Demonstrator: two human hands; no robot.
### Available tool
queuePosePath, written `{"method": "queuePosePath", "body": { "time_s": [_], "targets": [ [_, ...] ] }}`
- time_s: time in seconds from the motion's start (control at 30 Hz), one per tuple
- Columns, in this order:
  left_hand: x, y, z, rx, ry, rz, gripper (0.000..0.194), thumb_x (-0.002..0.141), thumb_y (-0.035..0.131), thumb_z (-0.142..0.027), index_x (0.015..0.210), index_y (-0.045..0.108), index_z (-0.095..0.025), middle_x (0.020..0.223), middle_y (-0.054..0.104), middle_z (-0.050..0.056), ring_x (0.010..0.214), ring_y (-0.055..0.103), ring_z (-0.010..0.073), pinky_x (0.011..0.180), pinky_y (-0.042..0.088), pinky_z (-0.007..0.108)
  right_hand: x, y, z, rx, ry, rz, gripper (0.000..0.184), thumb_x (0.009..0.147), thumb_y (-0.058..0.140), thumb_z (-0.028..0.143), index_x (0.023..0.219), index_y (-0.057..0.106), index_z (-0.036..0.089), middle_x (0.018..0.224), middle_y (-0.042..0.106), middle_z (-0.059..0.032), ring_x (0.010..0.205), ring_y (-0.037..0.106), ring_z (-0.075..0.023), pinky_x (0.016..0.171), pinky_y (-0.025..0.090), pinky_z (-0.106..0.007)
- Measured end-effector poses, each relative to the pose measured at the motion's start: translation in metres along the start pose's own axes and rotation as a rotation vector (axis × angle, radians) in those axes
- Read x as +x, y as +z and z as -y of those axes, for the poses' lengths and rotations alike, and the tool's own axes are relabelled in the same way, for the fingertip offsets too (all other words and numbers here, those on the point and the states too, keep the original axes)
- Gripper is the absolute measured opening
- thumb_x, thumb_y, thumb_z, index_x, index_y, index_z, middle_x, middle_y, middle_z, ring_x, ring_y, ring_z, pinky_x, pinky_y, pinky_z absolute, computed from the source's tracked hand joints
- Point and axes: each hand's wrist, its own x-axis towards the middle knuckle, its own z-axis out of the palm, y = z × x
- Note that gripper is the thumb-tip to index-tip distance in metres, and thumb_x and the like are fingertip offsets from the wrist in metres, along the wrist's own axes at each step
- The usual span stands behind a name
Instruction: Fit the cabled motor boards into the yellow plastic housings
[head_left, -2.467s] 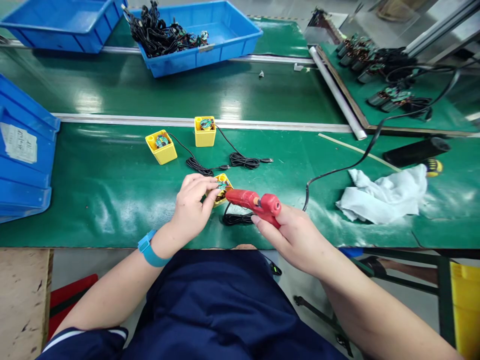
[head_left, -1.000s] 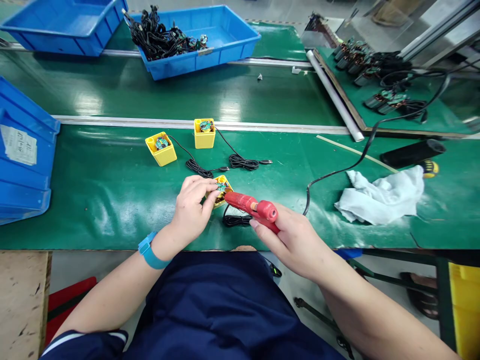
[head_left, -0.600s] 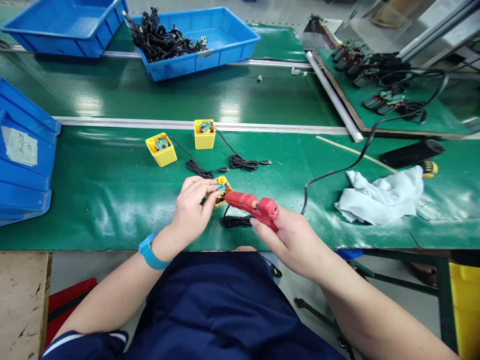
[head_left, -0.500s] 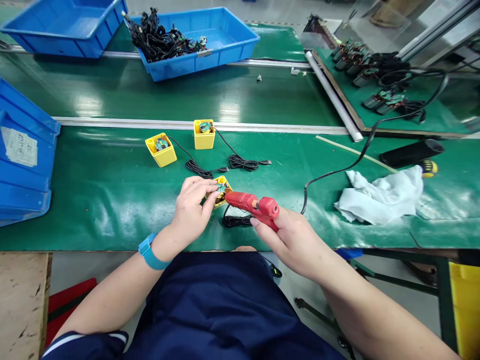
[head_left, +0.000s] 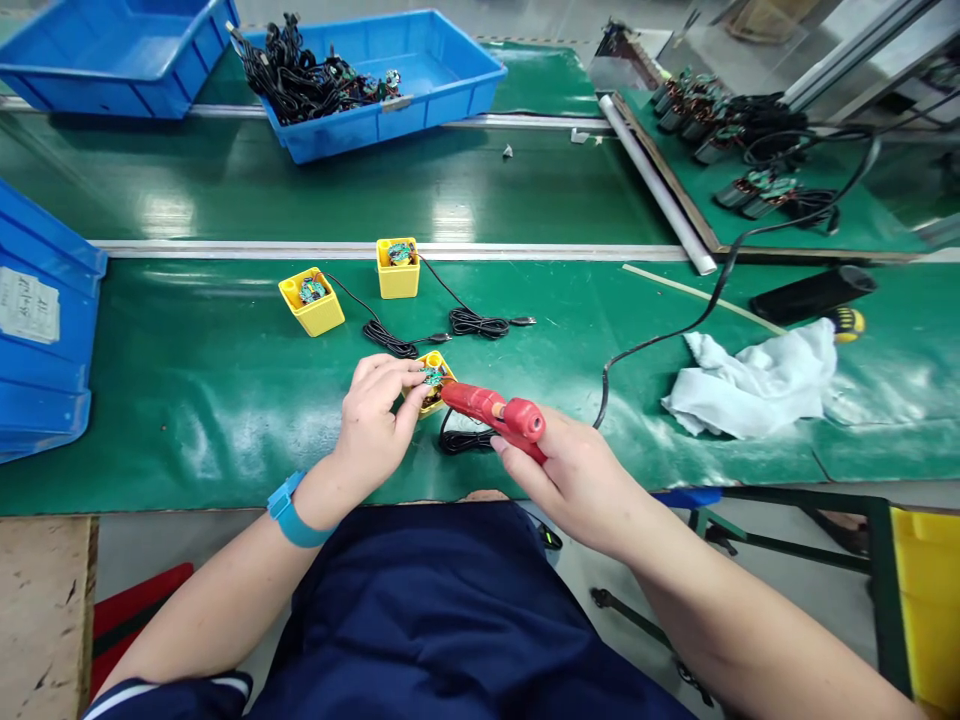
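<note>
My left hand (head_left: pixel 371 420) pinches a small green circuit board (head_left: pixel 433 376) with its fingertips; the board sits in a yellow plastic box (head_left: pixel 422 403) on the green mat. My right hand (head_left: pixel 577 485) grips a red hot glue gun (head_left: pixel 495 410), its nozzle tip almost at the board. Part of the box is hidden behind my fingers and the nozzle. A coiled black cable (head_left: pixel 463 440) lies under the gun. Two more yellow boxes (head_left: pixel 311 303) (head_left: pixel 397 270) with boards inside stand farther forward, with their black cables (head_left: pixel 390 340) (head_left: pixel 480 323) on the mat.
A crumpled white cloth (head_left: pixel 750 385), a black cylinder (head_left: pixel 814 295) and a long black cable (head_left: pixel 675 330) lie to the right. Blue trays (head_left: pixel 45 340) (head_left: pixel 375 120) stand left and ahead, one holding tangled cables. Beyond a metal rail (head_left: pixel 375 250) is another green bench.
The view has drifted, so the bench sits slightly farther left. My hands and the glue gun stay in nearly the same place at the yellow box.
</note>
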Motion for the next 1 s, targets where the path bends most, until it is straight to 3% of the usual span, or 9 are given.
{"method": "queuePosePath", "body": {
  "time_s": [0.4, 0.67, 1.0],
  "targets": [
    [0.0010, -0.0004, 0.0000, 0.009, 0.015, 0.006, 0.003, 0.097, 0.068, -0.018, 0.099, 0.070, -0.019, 0.103, 0.079, 0.008, 0.098, 0.069, 0.0224, 0.092, 0.057, 0.046, -0.0008, -0.0014, 0.0001, 0.027, -0.007, -0.001, 0.006, 0.101, 0.051, 0.022, 0.099, 0.057, 0.021, 0.084, 0.065, -0.0039, 0.074, 0.064, -0.0200, 0.065, 0.049, -0.032],
    [0.0007, -0.0012, -0.0009, 0.016, -0.001, 0.007, 0.005, 0.098, 0.066, -0.021, 0.098, 0.070, -0.021, 0.102, 0.079, 0.007, 0.097, 0.069, 0.0228, 0.091, 0.058, 0.047, 0.0007, -0.0010, 0.0003, 0.053, 0.049, 0.046, 0.012, 0.102, 0.048, 0.024, 0.107, 0.059, 0.021, 0.076, 0.063, -0.0017, 0.065, 0.061, -0.0192, 0.062, 0.049, -0.031],
    [0.0025, -0.0034, -0.0005, 0.032, 0.024, 0.031, 0.005, 0.095, 0.070, -0.018, 0.100, 0.071, -0.021, 0.104, 0.079, 0.007, 0.099, 0.070, 0.0238, 0.092, 0.057, 0.047, -0.0091, -0.0070, -0.0014, 0.162, 0.014, -0.060, 0.017, 0.102, 0.051, 0.027, 0.088, 0.059, 0.022, 0.072, 0.057, -0.0007, 0.063, 0.055, -0.0170, 0.062, 0.048, -0.031]
  ]
}}
